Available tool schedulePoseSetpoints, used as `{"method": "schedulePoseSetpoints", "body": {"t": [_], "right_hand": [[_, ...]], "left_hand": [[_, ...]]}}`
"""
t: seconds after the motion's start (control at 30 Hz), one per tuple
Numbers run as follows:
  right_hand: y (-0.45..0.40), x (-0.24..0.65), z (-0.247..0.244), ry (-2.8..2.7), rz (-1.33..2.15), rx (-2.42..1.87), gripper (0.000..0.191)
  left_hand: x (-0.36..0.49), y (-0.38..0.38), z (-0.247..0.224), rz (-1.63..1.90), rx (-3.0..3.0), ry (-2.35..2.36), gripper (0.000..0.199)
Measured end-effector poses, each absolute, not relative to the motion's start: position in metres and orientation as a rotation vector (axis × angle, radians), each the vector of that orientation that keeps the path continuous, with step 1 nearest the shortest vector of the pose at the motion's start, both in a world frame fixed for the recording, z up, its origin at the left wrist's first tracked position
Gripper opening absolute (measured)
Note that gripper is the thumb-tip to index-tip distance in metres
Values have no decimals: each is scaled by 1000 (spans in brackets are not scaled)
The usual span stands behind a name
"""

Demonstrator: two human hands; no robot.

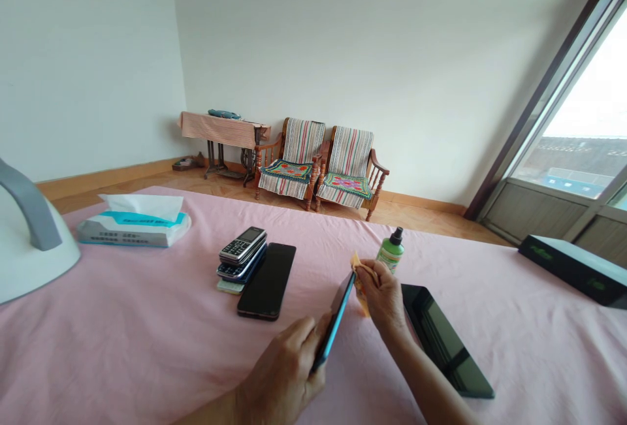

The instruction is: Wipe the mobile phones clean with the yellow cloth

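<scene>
A smartphone (pixel 336 322) with a blue edge is tilted on its side above the pink cloth, its lower end gripped by my left hand (pixel 289 366). My right hand (pixel 385 298) pinches a yellowish cloth (pixel 360 269) against the phone's upper end. Just behind my right hand stands a green spray bottle (pixel 390 252) with a black top. To the right of that hand lies a dark tablet (pixel 448 343). Left of the held phone, a black smartphone (pixel 268 281) lies flat beside a stack of old keypad phones (pixel 243 246).
The pink tablecloth (pixel 147 340) covers the surface. A tissue pack (pixel 134 226) and a white object with a grey handle (pixel 32 229) are at left. A black box (pixel 573 268) sits at the right edge. Two wooden chairs (pixel 347 164) stand by the wall.
</scene>
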State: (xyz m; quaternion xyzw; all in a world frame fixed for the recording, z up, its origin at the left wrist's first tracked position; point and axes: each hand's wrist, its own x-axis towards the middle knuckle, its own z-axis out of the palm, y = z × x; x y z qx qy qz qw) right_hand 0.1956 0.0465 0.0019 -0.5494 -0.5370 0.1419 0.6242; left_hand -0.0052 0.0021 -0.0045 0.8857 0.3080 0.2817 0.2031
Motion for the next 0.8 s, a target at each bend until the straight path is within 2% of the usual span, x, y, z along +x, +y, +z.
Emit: {"method": "schedulePoseSetpoints", "body": {"t": [0.27,0.53,0.8], "right_hand": [[35,184,1,-1362,116,-1216,14],[19,174,-8,-1635,-39,-1223,28],[25,182,4,-1656,-43,-1269,27]], "left_hand": [[-2,3,-2,799,2487,893,60],[-3,4,0,897,2407,802,63],[-3,3,2,878,2387,829,57]]}}
